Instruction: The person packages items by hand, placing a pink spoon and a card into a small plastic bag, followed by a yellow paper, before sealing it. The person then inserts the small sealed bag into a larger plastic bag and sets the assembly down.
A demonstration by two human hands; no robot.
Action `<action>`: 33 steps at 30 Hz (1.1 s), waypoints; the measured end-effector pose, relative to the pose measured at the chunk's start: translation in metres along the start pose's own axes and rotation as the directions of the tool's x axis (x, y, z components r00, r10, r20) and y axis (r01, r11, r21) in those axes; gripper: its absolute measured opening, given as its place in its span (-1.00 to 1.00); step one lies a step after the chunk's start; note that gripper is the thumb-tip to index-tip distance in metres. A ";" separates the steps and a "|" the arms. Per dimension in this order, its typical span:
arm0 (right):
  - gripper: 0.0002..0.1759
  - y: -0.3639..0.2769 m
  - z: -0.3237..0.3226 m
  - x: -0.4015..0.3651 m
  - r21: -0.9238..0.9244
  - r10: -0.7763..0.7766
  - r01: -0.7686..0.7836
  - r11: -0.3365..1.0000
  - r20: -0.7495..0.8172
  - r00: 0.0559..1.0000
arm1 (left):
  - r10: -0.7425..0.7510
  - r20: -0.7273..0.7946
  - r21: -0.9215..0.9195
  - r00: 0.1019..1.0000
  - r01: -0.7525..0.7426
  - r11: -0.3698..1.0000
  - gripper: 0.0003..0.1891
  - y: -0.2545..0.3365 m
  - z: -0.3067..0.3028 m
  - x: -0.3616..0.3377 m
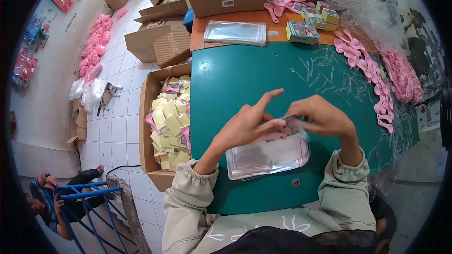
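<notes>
My left hand (252, 123) is over a stack of clear plastic bags (266, 160), its index finger stretched out and its thumb and other fingers closed. A pink measuring spoon (274, 136) shows beneath that thumb, partly hidden. My right hand (322, 115) is bent inward, pinching the edge of a clear plastic bag (294, 123) held between both hands. Glare and the fingers hide how much of the spoon lies inside this bag. The stack rests on the green table (230, 84) close to my body.
An open carton (147, 155) of packed spoons and yellow cards stands left. More bags (235, 33), card packs (302, 33) and pink spoons (367, 63) lie at the back and right. Clear strips (325, 73) are scattered there. A cat (109, 95) and a seated person (47, 202) are left.
</notes>
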State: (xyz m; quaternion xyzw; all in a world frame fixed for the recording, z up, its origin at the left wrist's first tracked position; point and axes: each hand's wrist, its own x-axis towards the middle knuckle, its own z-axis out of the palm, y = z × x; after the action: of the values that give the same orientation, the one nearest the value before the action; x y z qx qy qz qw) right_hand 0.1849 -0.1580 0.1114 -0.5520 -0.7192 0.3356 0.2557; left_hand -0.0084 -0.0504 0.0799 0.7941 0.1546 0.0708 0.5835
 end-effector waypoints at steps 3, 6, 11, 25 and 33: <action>-0.72 0.011 -0.005 0.003 0.216 0.209 -0.186 0.958 -0.087 0.974 | -0.010 0.035 -0.049 0.999 0.011 0.999 -0.36 -0.012 -0.019 -0.006; -0.71 0.023 -0.013 0.005 0.360 0.321 -0.268 0.894 -0.096 0.942 | 0.112 -0.069 -0.391 0.991 -0.130 0.911 -0.33 -0.048 -0.024 -0.007; -0.74 0.014 -0.011 0.003 0.501 0.340 -0.217 0.838 -0.168 0.925 | -0.018 -0.226 -0.446 0.974 -0.087 0.891 -0.34 -0.041 -0.019 -0.006; -0.76 0.041 -0.006 0.008 0.452 0.291 -0.193 0.871 -0.156 0.944 | -0.076 -0.129 -0.516 0.989 -0.002 0.856 -0.36 -0.036 -0.018 -0.007; -0.61 0.020 0.018 0.021 -0.243 -0.103 -0.015 0.970 -0.465 0.879 | -0.257 -0.045 -0.740 0.965 0.141 0.658 -0.36 -0.049 0.005 -0.003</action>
State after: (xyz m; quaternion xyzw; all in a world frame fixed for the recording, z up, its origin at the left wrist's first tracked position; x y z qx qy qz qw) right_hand 0.1784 -0.1379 0.0847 -0.6274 -0.6822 0.0952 0.3632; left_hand -0.0177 -0.0429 0.0319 0.4657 0.2417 0.1199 0.8428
